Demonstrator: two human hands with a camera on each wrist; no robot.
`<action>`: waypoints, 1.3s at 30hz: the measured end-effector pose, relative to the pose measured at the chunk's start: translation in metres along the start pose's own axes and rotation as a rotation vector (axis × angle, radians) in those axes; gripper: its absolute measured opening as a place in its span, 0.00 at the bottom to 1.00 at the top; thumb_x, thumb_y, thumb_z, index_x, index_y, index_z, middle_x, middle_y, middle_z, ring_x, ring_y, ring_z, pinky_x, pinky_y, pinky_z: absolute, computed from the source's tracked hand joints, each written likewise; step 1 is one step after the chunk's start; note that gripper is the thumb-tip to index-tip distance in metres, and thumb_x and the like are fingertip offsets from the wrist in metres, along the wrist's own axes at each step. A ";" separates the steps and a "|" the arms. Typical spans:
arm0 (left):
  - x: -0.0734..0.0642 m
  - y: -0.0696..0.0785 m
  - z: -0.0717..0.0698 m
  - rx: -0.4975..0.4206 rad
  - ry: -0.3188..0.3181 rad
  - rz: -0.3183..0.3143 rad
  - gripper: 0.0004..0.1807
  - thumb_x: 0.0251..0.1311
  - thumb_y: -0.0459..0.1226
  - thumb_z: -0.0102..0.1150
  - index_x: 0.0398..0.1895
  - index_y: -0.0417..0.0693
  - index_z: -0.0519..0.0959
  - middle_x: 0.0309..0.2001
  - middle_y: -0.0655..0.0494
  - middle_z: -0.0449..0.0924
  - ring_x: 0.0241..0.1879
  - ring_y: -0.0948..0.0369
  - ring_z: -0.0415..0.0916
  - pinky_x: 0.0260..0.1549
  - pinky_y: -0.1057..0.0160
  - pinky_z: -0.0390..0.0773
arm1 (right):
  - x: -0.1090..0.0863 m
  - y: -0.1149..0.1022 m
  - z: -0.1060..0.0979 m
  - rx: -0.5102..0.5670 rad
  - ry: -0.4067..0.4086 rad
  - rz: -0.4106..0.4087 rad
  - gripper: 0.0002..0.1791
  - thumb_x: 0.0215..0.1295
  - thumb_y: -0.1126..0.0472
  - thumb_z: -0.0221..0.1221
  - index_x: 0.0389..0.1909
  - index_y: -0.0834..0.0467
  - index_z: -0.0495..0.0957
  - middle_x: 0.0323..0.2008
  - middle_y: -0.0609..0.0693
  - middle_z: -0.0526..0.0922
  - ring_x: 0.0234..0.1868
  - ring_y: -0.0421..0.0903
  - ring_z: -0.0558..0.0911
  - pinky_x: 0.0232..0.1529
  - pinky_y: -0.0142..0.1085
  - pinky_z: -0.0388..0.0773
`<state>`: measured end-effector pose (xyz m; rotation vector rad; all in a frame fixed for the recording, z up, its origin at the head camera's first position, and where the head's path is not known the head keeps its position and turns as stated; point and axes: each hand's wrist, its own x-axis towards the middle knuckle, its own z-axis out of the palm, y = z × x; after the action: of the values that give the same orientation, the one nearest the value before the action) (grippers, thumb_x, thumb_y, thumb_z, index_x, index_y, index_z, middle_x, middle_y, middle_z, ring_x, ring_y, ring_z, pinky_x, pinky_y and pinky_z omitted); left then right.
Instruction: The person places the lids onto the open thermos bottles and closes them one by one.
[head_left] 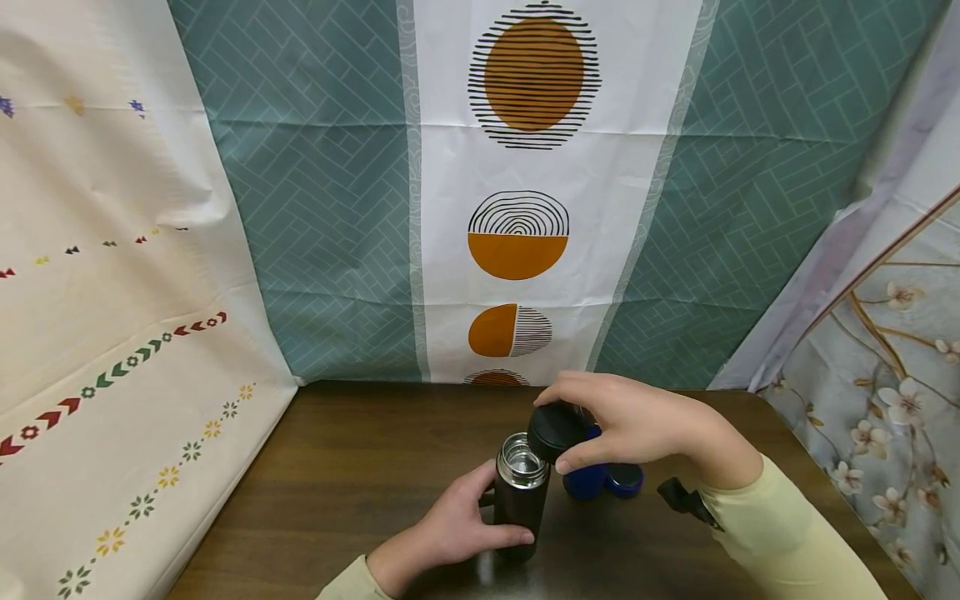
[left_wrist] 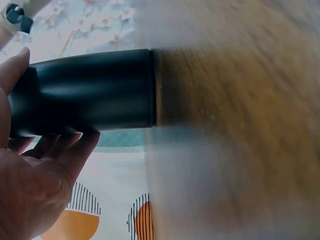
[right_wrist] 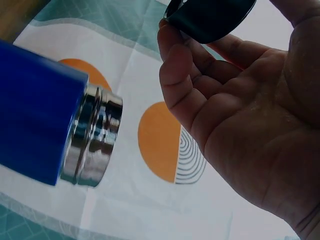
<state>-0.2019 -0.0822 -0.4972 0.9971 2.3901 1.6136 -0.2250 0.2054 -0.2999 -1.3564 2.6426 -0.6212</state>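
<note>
A black thermos bottle [head_left: 516, 510] stands upright on the table, its steel mouth uncovered. My left hand [head_left: 467, 523] grips its body from the left, thumb across the front; the left wrist view shows the bottle's base [left_wrist: 142, 89] against the wood. Between the fingers and thumb of my right hand [head_left: 630, 417] is a black lid [head_left: 557, 429], held tilted just above and right of the bottle's mouth. Behind the lid a blue thermos bottle [head_left: 587, 482] is partly hidden; its bare steel neck [right_wrist: 92, 135] shows in the right wrist view.
A blue lid [head_left: 624, 479] lies on the brown wooden table [head_left: 375, 467], right of the blue bottle. Patterned cloth [head_left: 517, 167] hangs along the table's back edge, with more cloth at both sides. A black strap [head_left: 688, 502] is on the right wrist.
</note>
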 end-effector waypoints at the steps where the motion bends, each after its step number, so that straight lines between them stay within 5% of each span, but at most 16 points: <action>1: 0.000 0.000 0.000 -0.002 -0.002 -0.003 0.41 0.60 0.52 0.86 0.75 0.71 0.75 0.66 0.68 0.83 0.65 0.61 0.81 0.66 0.50 0.81 | 0.001 -0.001 0.001 0.000 -0.004 -0.001 0.35 0.70 0.31 0.72 0.70 0.44 0.79 0.52 0.36 0.78 0.43 0.38 0.77 0.43 0.37 0.79; 39: -0.001 -0.001 0.000 -0.050 -0.032 0.002 0.40 0.63 0.49 0.84 0.76 0.73 0.74 0.67 0.67 0.82 0.65 0.61 0.81 0.67 0.50 0.80 | 0.024 -0.020 0.015 -0.048 -0.024 -0.071 0.35 0.69 0.33 0.75 0.70 0.44 0.79 0.55 0.32 0.78 0.47 0.35 0.78 0.50 0.36 0.81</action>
<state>-0.2015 -0.0836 -0.4983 1.0086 2.3177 1.6368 -0.2202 0.1710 -0.3031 -1.4669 2.6170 -0.5493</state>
